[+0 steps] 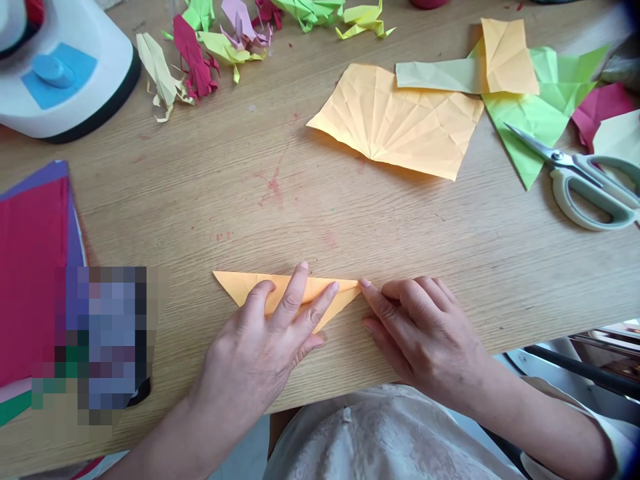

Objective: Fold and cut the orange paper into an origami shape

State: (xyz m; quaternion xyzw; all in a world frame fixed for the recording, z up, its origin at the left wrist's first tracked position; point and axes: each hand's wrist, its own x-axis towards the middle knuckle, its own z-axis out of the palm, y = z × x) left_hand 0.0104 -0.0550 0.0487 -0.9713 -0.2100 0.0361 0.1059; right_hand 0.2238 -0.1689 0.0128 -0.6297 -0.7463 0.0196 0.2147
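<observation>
Paper (314, 287) lies under left hand (263, 340) (fingers spread); right hand (425, 333), thumb apart, touches corner (353, 285).

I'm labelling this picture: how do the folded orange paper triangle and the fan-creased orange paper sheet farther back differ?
The folded orange paper triangle is narrow and folded over; the fan-creased orange paper sheet is opened out and larger in outline. The left hand and right hand touch the triangle, while neither touches the sheet. Both are light orange and lie on the wooden table.
</observation>
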